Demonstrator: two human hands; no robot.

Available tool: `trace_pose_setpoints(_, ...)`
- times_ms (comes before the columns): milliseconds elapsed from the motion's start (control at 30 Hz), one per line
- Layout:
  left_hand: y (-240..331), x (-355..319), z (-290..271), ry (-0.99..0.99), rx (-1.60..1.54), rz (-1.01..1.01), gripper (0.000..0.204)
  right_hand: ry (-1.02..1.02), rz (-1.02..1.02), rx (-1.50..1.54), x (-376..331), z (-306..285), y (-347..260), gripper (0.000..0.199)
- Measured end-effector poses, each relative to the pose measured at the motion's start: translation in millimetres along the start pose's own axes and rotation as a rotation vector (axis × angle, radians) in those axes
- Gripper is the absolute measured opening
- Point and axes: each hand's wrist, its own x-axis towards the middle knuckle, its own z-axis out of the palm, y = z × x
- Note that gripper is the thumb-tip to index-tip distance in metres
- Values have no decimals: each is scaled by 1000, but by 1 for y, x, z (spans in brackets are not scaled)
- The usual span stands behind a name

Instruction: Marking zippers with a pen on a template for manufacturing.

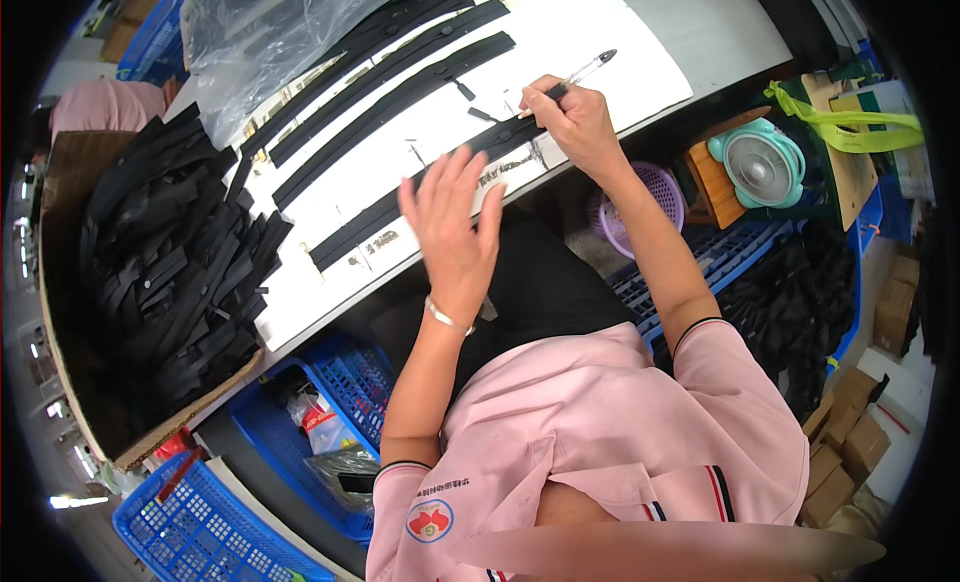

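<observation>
Gripping a pen (585,70), the right hand (572,122) marks the black strip (420,192); left hand (455,227), open at seven o'clock, hovers — unpinned, that strip might skid and smear.

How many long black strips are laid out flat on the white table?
4: three side by side at the far end, one near the edge under the right hand. The plastic sheet may hide more.
</observation>
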Motion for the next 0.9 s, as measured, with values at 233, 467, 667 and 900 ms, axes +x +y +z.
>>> trace_pose_setpoints(233, -2, 47, 43, 31, -86, 47, 15, -32, 26, -18, 0, 0, 2, 23)
trace_pose_setpoints(467, 0, 48, 48, 77, -69, 51, 11, -42, -40, -161, 2, 2, 8, 24)
trace_pose_setpoints(667, -1, 48, 50, 98, -61, 54, 13, 24, -86, -111, 1, 5, 11, 25)
trace_pose_setpoints(900, -1, 48, 51, 115, -64, 56, 11, -65, -48, -65, 0, -2, 11, 24)
